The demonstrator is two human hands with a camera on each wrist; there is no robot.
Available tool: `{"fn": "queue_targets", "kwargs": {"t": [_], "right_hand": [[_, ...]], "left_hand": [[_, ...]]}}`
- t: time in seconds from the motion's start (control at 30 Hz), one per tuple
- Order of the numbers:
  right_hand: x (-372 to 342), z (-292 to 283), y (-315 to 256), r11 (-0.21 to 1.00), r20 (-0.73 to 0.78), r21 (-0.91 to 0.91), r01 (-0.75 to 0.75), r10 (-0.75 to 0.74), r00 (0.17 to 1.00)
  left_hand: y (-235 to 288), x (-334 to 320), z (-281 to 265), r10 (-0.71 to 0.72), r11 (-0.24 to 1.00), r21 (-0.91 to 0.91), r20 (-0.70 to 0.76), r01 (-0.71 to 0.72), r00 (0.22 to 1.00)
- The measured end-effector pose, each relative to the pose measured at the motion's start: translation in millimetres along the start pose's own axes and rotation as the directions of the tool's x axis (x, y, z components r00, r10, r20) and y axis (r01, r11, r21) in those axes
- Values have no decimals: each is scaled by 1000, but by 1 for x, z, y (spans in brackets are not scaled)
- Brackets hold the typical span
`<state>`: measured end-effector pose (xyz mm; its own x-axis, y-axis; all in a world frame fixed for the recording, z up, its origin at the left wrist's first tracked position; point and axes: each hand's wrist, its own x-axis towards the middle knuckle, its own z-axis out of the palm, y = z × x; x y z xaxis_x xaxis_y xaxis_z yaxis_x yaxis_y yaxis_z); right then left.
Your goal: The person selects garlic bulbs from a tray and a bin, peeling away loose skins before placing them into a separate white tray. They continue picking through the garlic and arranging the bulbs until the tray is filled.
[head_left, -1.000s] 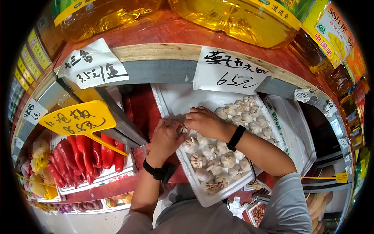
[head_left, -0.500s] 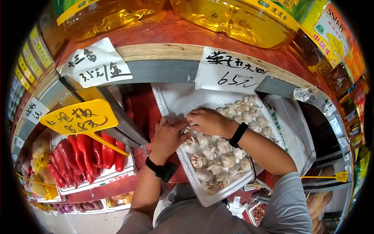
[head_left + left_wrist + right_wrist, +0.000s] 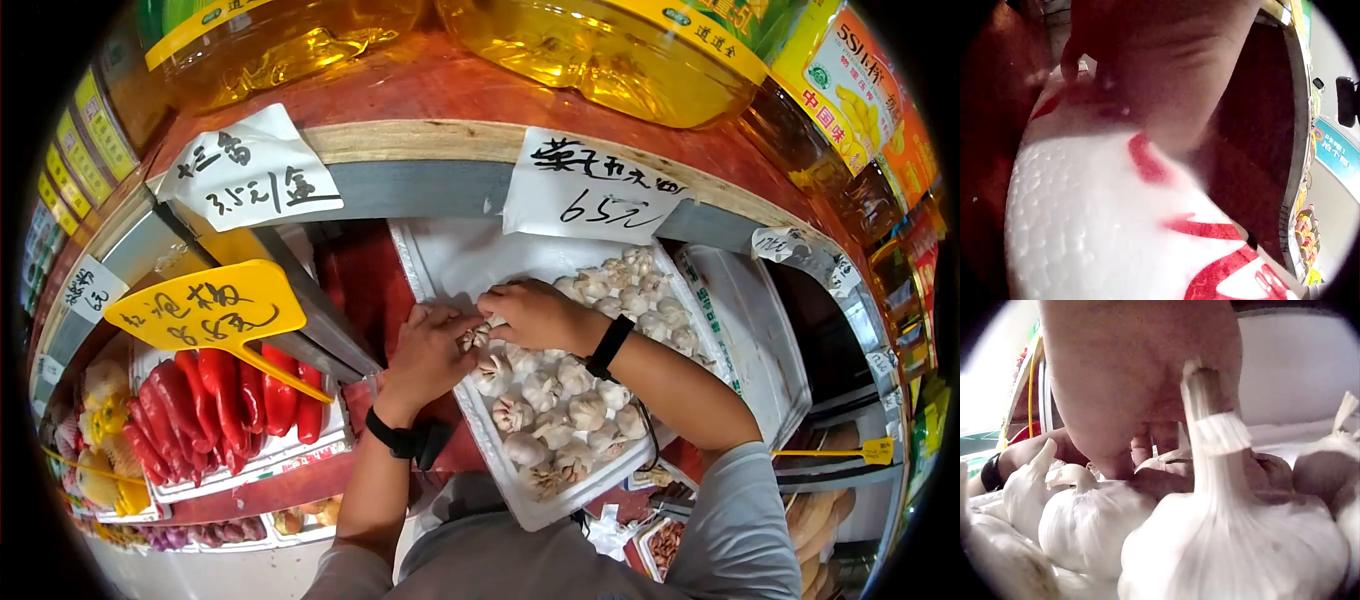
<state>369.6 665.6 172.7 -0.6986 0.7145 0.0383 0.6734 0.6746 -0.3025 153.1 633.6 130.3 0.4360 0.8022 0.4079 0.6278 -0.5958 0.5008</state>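
In the head view, a white foam box (image 3: 540, 512) holds many garlic bulbs (image 3: 540, 390). Over its left side my two hands meet at one garlic bulb (image 3: 474, 337). My left hand (image 3: 428, 348) grips that bulb between thumb and fingers at the box's left rim. From the right, my right hand (image 3: 545, 318) bends its fingers onto the same bulb; their tips are partly hidden. Close up in the right wrist view, a long-stemmed garlic bulb (image 3: 1229, 531) stands before the right hand (image 3: 1147, 375). The left wrist view has the left hand (image 3: 1172, 75) above white foam with red print (image 3: 1085, 200).
Red peppers (image 3: 215, 400) lie in a tray at left, beneath a yellow price sign (image 3: 205, 308). Above the box runs a shelf edge (image 3: 420, 187) with paper price tags (image 3: 595, 185) and large oil bottles (image 3: 600, 60). Another white foam box (image 3: 755, 330) stands at right.
Both hands stay together at the left of the box, with small finger movements around the bulb. The bulb shows more between the hands than half a second ago.
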Motion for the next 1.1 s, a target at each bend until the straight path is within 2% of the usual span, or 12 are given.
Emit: {"fn": "queue_targets", "kwargs": {"t": [0.03,0.1,0.23,0.3,0.43,0.5,0.67,0.7,0.73,0.8,1.0,1.1], "right_hand": [[-1,3,-1,1000,1,0,-5,5,1000],[-3,8,-2,1000,-140,-12,-11,9,990],[1,8,-2,999,-155,-33,5,-10,988],[2,0,-6,997,-36,-62,-42,40,999],[-3,-10,-5,1000,21,25,-17,17,1000],[-5,-13,-6,991,48,121,-50,44,998],[-2,-19,-8,974,137,181,-133,109,985],[-2,-21,-8,967,163,198,-161,130,978],[-3,-16,-4,967,160,197,-162,131,978],[-5,-1,4,985,2,170,-36,36,999],[-7,9,10,995,-54,90,48,-43,998],[-8,4,2,999,-76,51,20,-16,997]], "left_hand": [[-1,-1,1,1,1000,-21,37,-1,999],[1,1,2,30,1000,-9,10,-30,999],[3,2,-1,71,997,37,-35,-69,997],[5,2,1,48,998,49,-41,-46,998],[7,2,6,-11,999,40,-73,14,997],[12,3,5,-42,998,50,-70,45,997],[11,4,2,-81,995,49,-52,83,995],[10,3,-1,-58,998,-20,-50,57,997],[8,3,-3,-34,996,-89,-49,30,998],[4,-1,-4,-32,995,-91,-29,29,999],[-1,0,6,-40,997,-68,-16,39,999],[2,4,2,-45,996,-78,2,45,999]]}}
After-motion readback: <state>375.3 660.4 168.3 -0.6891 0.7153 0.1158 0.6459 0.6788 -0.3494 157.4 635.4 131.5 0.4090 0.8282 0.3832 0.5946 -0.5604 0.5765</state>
